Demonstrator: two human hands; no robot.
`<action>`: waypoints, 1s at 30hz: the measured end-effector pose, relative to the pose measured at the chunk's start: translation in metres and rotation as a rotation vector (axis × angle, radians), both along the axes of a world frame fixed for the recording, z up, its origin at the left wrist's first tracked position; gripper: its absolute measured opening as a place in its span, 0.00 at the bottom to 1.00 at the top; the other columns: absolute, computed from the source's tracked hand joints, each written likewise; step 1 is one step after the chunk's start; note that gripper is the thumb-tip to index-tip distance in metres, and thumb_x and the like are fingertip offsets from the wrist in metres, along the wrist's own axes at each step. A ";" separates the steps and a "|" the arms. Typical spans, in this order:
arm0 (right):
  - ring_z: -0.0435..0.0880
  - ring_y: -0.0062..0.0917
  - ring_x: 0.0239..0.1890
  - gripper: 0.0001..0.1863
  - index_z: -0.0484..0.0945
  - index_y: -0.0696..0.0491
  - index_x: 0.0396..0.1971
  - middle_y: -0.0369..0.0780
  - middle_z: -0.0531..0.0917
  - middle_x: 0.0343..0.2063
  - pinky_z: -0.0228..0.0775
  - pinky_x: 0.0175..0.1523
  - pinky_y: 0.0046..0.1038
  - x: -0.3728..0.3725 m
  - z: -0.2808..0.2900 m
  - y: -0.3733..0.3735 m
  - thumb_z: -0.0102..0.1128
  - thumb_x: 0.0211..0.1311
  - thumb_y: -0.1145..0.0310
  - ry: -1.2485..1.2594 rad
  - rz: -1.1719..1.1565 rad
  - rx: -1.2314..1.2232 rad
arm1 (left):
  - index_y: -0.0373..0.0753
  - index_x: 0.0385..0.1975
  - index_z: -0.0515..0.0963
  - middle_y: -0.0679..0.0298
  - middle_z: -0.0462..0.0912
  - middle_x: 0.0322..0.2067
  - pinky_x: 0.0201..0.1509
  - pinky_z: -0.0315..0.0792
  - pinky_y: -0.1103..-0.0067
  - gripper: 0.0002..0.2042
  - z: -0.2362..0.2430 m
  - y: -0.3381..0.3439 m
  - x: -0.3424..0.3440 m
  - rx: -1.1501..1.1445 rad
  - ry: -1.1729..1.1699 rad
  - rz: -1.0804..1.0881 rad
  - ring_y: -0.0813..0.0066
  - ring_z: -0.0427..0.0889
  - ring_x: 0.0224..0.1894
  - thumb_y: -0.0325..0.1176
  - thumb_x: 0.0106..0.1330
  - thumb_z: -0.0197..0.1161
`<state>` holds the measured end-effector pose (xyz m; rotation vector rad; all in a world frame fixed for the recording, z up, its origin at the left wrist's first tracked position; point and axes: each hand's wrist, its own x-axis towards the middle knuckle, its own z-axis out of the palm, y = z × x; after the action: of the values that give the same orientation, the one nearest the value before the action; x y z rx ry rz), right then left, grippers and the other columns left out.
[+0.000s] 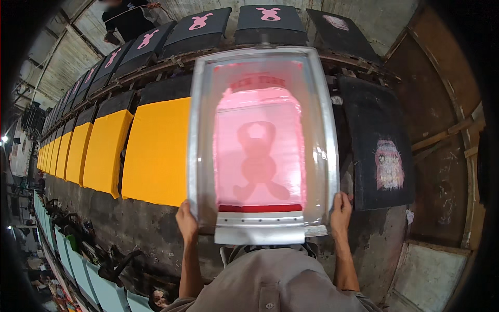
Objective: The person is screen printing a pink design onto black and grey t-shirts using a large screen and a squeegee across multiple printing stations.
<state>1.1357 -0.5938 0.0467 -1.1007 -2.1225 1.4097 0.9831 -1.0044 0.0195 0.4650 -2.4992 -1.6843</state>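
My left hand and my right hand grip the lower sides of a silver metal screen-printing frame at the centre. Its mesh carries pink ink over a faint rabbit shape, with blurred lettering near the top. A metal squeegee with a red blade lies along the lower end of the frame. The frame covers whatever is beneath it. Just left of it is a yellow fabric piece on a board, and to its right a dark board with a worn pink-white print.
More yellow pieces recede leftward. Behind them runs a raised row of dark fabric pieces with pink rabbit prints. Another person stands at the upper left. Pale-blue pieces line the lower left. A wooden wall bounds the right.
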 end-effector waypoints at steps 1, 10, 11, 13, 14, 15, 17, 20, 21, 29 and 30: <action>0.79 0.24 0.41 0.20 0.77 0.62 0.52 0.43 0.83 0.36 0.71 0.49 0.28 -0.007 0.002 -0.014 0.50 0.75 0.61 0.024 0.015 -0.030 | 0.26 0.37 0.77 0.59 0.79 0.29 0.41 0.69 0.72 0.21 -0.001 -0.016 0.004 -0.001 0.000 -0.011 0.72 0.74 0.34 0.41 0.76 0.47; 0.84 0.36 0.41 0.21 0.75 0.60 0.54 0.51 0.84 0.37 0.74 0.47 0.34 -0.073 -0.004 -0.152 0.52 0.73 0.59 0.092 0.430 -0.113 | 0.22 0.48 0.78 0.56 0.83 0.40 0.50 0.72 0.73 0.27 -0.037 -0.222 0.094 0.096 -0.038 0.477 0.68 0.79 0.41 0.47 0.75 0.50; 0.84 0.33 0.38 0.21 0.75 0.60 0.53 0.49 0.84 0.35 0.74 0.46 0.33 -0.077 -0.006 -0.161 0.53 0.73 0.58 0.106 0.480 -0.133 | 0.22 0.47 0.78 0.55 0.83 0.40 0.49 0.72 0.73 0.27 -0.027 -0.219 0.107 0.099 -0.028 0.486 0.68 0.79 0.41 0.48 0.74 0.50; 0.84 0.39 0.40 0.21 0.75 0.61 0.53 0.52 0.84 0.37 0.74 0.47 0.35 -0.084 -0.004 -0.177 0.52 0.73 0.58 0.106 0.561 -0.169 | 0.22 0.47 0.78 0.54 0.83 0.39 0.47 0.73 0.72 0.29 -0.030 -0.232 0.137 0.051 -0.026 0.555 0.65 0.79 0.40 0.50 0.73 0.51; 0.84 0.45 0.42 0.21 0.75 0.61 0.53 0.56 0.83 0.38 0.74 0.48 0.38 -0.086 -0.001 -0.186 0.51 0.73 0.59 0.110 0.648 -0.202 | 0.22 0.48 0.78 0.52 0.83 0.39 0.46 0.73 0.71 0.30 -0.031 -0.239 0.154 0.006 -0.019 0.628 0.62 0.79 0.38 0.52 0.72 0.51; 0.84 0.45 0.42 0.21 0.75 0.62 0.52 0.55 0.83 0.38 0.74 0.48 0.38 -0.088 -0.004 -0.193 0.52 0.73 0.59 0.123 0.687 -0.189 | 0.22 0.48 0.78 0.52 0.83 0.39 0.46 0.73 0.71 0.30 -0.035 -0.243 0.169 0.006 -0.020 0.636 0.62 0.79 0.38 0.52 0.72 0.51; 0.84 0.44 0.41 0.23 0.74 0.63 0.53 0.55 0.83 0.38 0.73 0.48 0.37 -0.092 -0.004 -0.204 0.52 0.73 0.56 0.093 0.751 -0.192 | 0.21 0.45 0.78 0.54 0.83 0.39 0.47 0.72 0.73 0.30 -0.041 -0.247 0.198 -0.002 0.037 0.736 0.66 0.78 0.40 0.51 0.73 0.50; 0.84 0.43 0.41 0.26 0.73 0.63 0.54 0.54 0.83 0.38 0.73 0.48 0.35 -0.095 -0.005 -0.218 0.52 0.73 0.54 0.049 0.835 -0.184 | 0.20 0.45 0.77 0.54 0.82 0.40 0.49 0.71 0.72 0.31 -0.045 -0.250 0.229 -0.036 0.000 0.765 0.65 0.77 0.40 0.52 0.73 0.50; 0.84 0.44 0.42 0.26 0.73 0.64 0.55 0.55 0.83 0.38 0.73 0.48 0.36 -0.095 -0.005 -0.220 0.52 0.74 0.53 0.037 0.854 -0.178 | 0.20 0.44 0.77 0.54 0.81 0.40 0.50 0.69 0.72 0.30 -0.045 -0.252 0.237 -0.029 -0.047 0.768 0.64 0.76 0.41 0.51 0.73 0.49; 0.84 0.45 0.42 0.25 0.74 0.63 0.54 0.55 0.83 0.38 0.73 0.48 0.36 -0.100 -0.002 -0.226 0.53 0.73 0.55 0.064 0.932 -0.162 | 0.23 0.43 0.76 0.55 0.80 0.41 0.50 0.69 0.72 0.27 -0.066 -0.267 0.270 0.038 -0.010 0.845 0.66 0.75 0.42 0.49 0.74 0.47; 0.84 0.45 0.42 0.24 0.74 0.63 0.54 0.55 0.83 0.37 0.73 0.48 0.36 -0.100 -0.002 -0.226 0.53 0.73 0.56 0.083 0.929 -0.152 | 0.23 0.42 0.76 0.55 0.80 0.41 0.50 0.68 0.72 0.27 -0.073 -0.276 0.278 0.018 -0.069 0.839 0.66 0.75 0.42 0.49 0.74 0.47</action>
<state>1.0362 -0.8195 0.0449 -0.0139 -2.6138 1.9502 1.2614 -1.2806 -0.0531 1.3460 -1.8681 -1.3333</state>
